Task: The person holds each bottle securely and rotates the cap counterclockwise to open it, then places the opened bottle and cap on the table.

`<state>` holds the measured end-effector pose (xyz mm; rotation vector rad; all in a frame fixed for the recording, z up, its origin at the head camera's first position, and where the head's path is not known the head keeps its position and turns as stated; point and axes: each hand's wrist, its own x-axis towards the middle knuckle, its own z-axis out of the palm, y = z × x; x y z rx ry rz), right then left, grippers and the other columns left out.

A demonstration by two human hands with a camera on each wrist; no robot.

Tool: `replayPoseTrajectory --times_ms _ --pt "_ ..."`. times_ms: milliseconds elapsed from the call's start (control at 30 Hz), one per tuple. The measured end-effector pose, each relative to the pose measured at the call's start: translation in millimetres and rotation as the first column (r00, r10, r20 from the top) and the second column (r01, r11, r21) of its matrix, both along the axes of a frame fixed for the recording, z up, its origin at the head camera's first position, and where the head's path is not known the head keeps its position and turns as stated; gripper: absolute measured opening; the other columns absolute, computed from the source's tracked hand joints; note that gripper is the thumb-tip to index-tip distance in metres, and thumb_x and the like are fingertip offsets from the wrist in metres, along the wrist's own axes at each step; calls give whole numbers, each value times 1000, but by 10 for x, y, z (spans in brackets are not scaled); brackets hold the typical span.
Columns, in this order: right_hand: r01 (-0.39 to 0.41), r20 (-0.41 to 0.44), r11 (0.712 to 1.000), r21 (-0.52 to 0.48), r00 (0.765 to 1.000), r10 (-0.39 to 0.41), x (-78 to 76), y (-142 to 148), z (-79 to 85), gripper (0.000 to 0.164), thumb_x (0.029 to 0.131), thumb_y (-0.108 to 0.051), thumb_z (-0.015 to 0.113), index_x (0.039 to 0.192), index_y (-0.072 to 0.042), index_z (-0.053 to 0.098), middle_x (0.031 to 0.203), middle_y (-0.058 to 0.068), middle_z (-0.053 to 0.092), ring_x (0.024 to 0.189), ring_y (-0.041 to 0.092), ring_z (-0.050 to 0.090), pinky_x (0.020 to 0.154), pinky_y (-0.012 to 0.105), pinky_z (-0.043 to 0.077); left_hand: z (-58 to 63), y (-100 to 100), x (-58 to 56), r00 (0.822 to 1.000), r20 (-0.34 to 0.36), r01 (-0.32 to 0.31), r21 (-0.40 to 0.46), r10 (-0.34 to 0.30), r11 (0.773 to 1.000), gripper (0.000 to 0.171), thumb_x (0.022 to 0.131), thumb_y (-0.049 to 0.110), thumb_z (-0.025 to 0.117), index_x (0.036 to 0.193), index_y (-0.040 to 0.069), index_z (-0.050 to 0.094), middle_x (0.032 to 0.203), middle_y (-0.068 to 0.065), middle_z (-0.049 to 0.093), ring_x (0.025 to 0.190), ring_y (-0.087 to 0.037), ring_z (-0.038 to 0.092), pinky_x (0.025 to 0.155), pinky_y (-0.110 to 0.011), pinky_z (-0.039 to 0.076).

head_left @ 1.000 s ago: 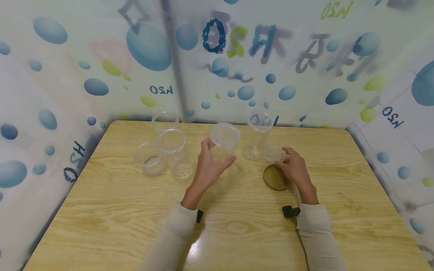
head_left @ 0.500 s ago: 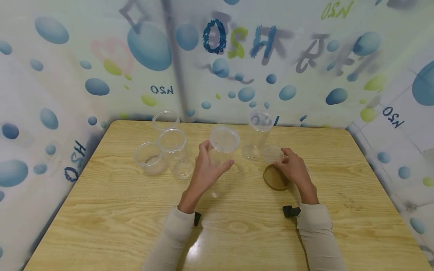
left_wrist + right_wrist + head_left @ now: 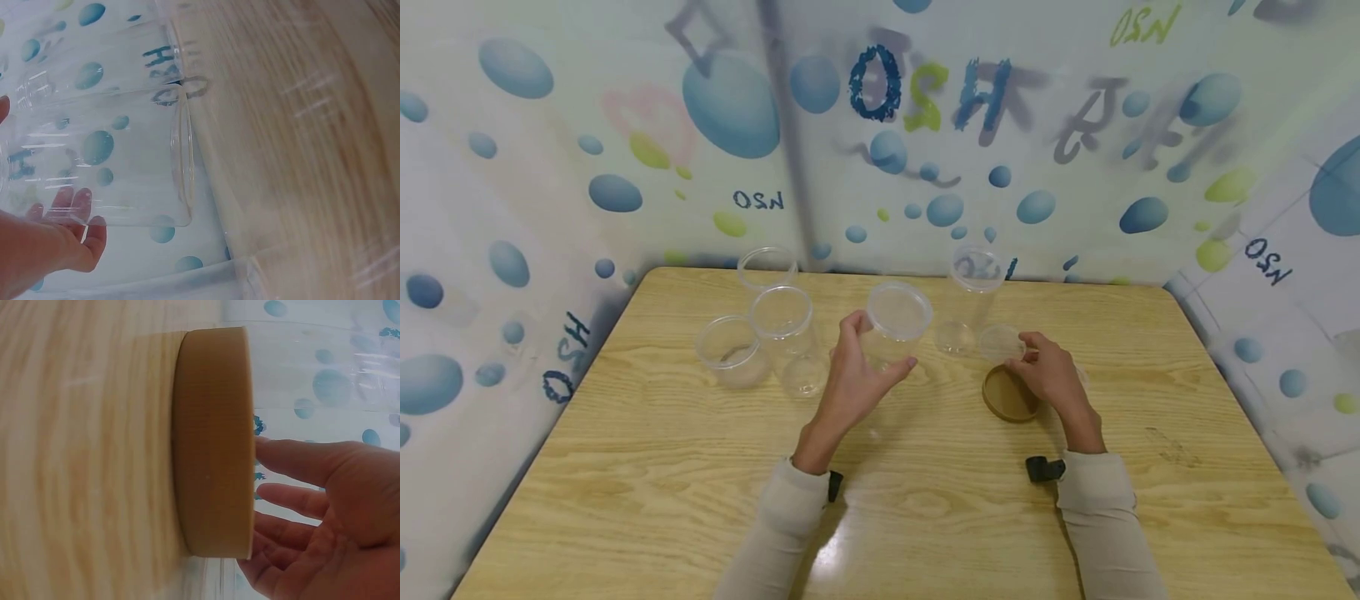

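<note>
My left hand [image 3: 855, 379] grips a clear plastic jar [image 3: 889, 348] with a cloudy round top. In the left wrist view the jar [image 3: 134, 156] is see-through, with several fingertips against it. My right hand [image 3: 1054, 375] pinches the rim of a small clear disc [image 3: 999, 343], perhaps a lid; its exact kind is hard to make out. Just below that hand a round brown lid [image 3: 1009, 393] lies on the table. It fills the middle of the right wrist view, where the brown lid [image 3: 212, 444] partly hides my right fingertips.
Left of my hands stand a tall clear jar [image 3: 784, 321], a shallow clear tub [image 3: 730, 357] and another clear container [image 3: 767, 268] behind. Another tall clear jar [image 3: 977, 279] stands near the table's [image 3: 925, 517] back edge. A patterned wall [image 3: 820, 167] rises behind it.
The jar in my left hand has come slightly lower and nearer. My right fingers and the clear disc have shifted a little to the left. The brown lid stays put.
</note>
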<state>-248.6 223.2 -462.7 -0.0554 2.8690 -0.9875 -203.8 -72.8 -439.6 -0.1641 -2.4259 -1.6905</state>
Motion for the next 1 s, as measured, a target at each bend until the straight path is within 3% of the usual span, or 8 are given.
replayPoseTrajectory --times_ms 233,367,433,567,667,833,933,1000 --pt "-1 8 1000 -12 1000 1 12 19 22 56 97 -21 62 144 5 43 136 32 53 121 46 55 96 57 47 -17 -10 2 1000 -31 -3 -36 2 999 90 78 29 85 147 7 30 141 -13 49 134 -28 42 109 -57 22" --pt "-5 3 999 -54 1000 5 59 16 123 56 100 -24 58 147 2 41 143 30 48 125 45 53 96 58 47 -24 0 7 999 -39 4 -47 -6 999 91 78 29 85 147 6 32 141 -13 50 134 -29 43 109 -57 22" --pt "-6 -25 997 -77 1000 4 85 8 190 54 101 -24 56 147 1 42 144 29 47 126 45 52 95 58 48 -26 8 11 999 -40 10 -53 -12 999 90 78 29 85 147 6 33 140 -12 51 133 -29 44 110 -57 22" --pt "-3 -176 992 -123 984 -19 125 -27 313 50 102 -22 56 144 1 45 141 26 51 121 43 56 92 57 50 -31 34 13 999 -43 16 -73 -20 997 89 77 29 85 146 5 34 138 -11 52 132 -29 45 110 -57 22" --pt "18 -322 986 -168 944 -72 154 -68 384 46 101 -19 58 141 0 48 134 22 59 112 38 63 88 45 53 -35 61 16 998 -55 20 -92 -25 996 88 76 27 86 144 3 35 136 -12 52 130 -30 46 109 -57 23" --pt "-23 -529 958 -285 838 -137 212 -176 502 37 100 -16 60 134 -2 56 122 14 67 101 14 63 80 16 45 -38 95 33 995 -93 30 -134 -42 990 86 74 26 87 140 1 38 132 -14 52 125 -30 48 107 -56 26" --pt "-126 -616 939 -319 781 -105 274 -265 580 32 99 -10 60 130 -1 60 118 14 68 100 10 60 81 15 44 -39 113 48 992 -111 46 -164 -65 985 86 74 27 87 140 0 37 131 -16 51 124 -30 47 106 -56 27" --pt "-205 -650 931 -301 759 -43 324 -338 626 32 97 -6 61 129 -1 61 119 14 67 104 14 60 83 19 44 -37 122 58 990 -120 55 -180 -77 982 86 74 27 87 140 1 37 131 -16 51 123 -30 47 106 -56 28"
